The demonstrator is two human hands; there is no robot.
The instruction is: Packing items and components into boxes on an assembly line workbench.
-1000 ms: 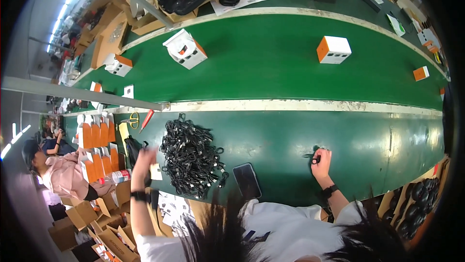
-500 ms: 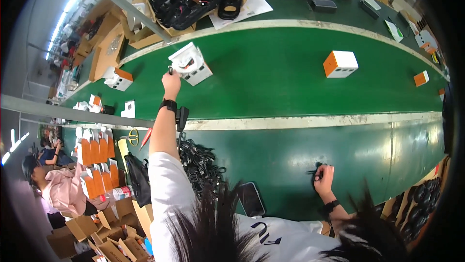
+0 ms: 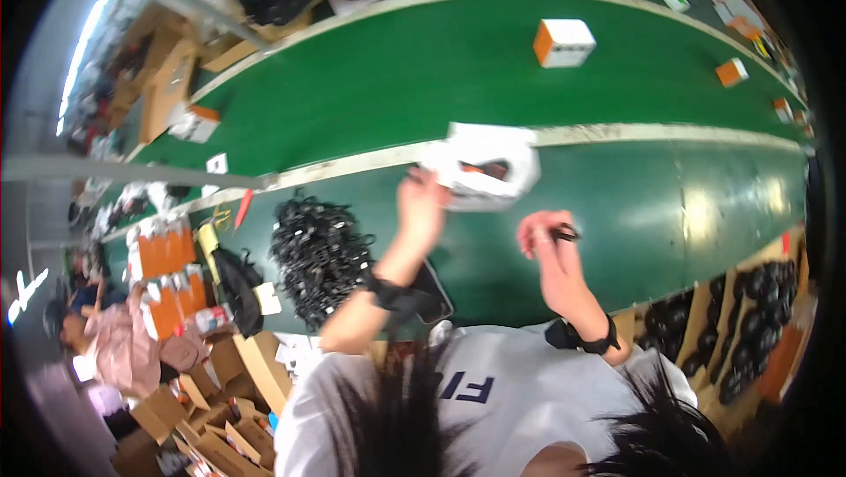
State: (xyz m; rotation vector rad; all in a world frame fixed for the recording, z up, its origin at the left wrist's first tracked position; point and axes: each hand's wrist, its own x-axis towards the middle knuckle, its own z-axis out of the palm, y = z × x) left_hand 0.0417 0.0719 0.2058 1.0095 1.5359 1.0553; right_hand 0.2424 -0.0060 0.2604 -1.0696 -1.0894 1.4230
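My left hand [image 3: 423, 208] is closed on the left side of an open white box [image 3: 520, 190], at the edge between the belt and the near table. White wrapping and something dark and orange show in the box's opening. A bit of black shows at the left fingers, too blurred to name. To the right of the box, just short of it, my right hand [image 3: 555, 265] is closed on a small black cable [image 3: 565, 232]. A heap of black cables [image 3: 319, 257] lies left of my left forearm. A dark phone [image 3: 436, 296] lies partly behind that forearm.
Orange-and-white boxes [image 3: 564, 43] stand along the green belt [image 3: 397, 80]. More boxes [image 3: 167, 252] stand in rows at the left, near scissors [image 3: 220, 215] and a red-handled tool [image 3: 243, 209]. A co-worker in pink [image 3: 128, 349] sits there. Cardboard cartons [image 3: 220, 442] lie lower left.
My left hand has brought the white box from the belt toward me and to the right. My right hand has lifted the black cable off the table toward the box. The view has shifted.
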